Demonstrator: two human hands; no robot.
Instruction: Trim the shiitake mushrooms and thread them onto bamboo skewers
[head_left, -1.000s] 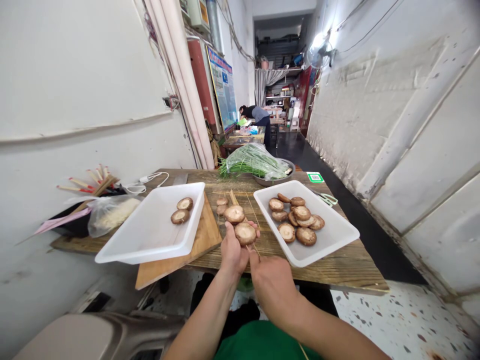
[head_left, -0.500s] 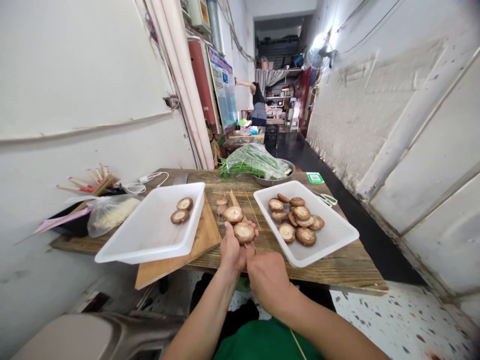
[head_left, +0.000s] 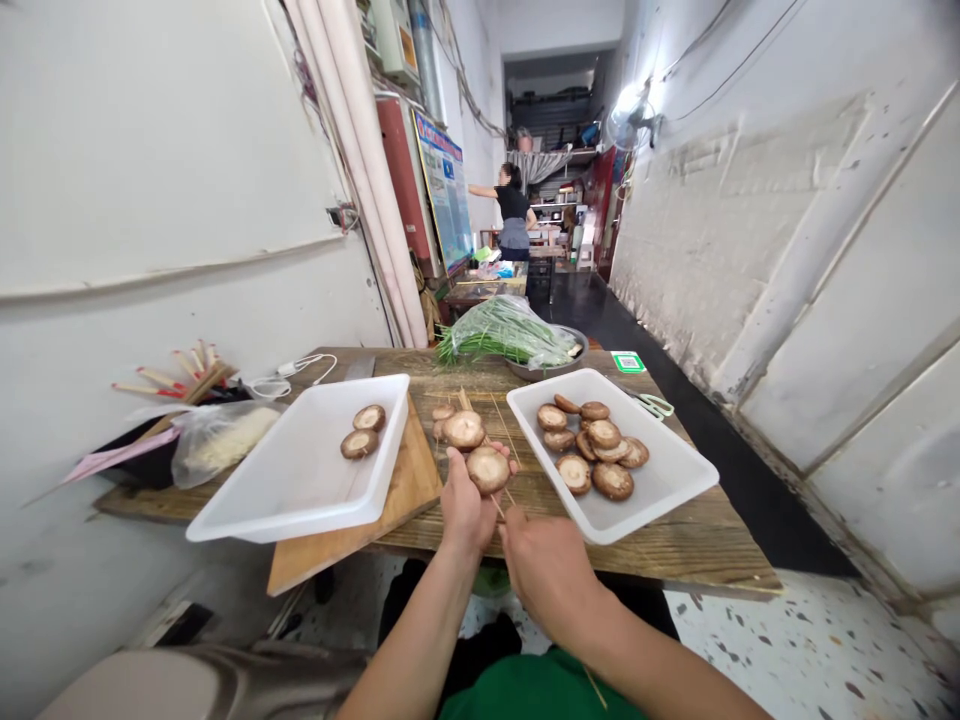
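Note:
My left hand (head_left: 463,505) is closed around a brown-capped shiitake mushroom (head_left: 488,471), pale underside up. Another shiitake (head_left: 463,429) sits just beyond it, against the fingertips; whether the two are joined is hidden. Close beside, my right hand (head_left: 551,565) pinches a thin bamboo skewer (head_left: 595,686), whose far end sticks out below the wrist. Its tip meets the held mushroom's lower edge, though I cannot tell if it has gone in. Past my left hand, more mushrooms (head_left: 441,413) and loose bamboo skewers (head_left: 504,418) lie on the wooden table (head_left: 652,540).
At left, a white tray (head_left: 277,480) with two mushrooms rests partly on a cutting board (head_left: 337,548). Another white tray (head_left: 652,497) at right holds several mushrooms. Behind are bagged green chives (head_left: 499,330) and scissors (head_left: 655,404). A person (head_left: 514,212) stands far back.
My right hand has shifted slightly right and down from my left hand, and more skewer shows between them. The person in the back now stands more upright.

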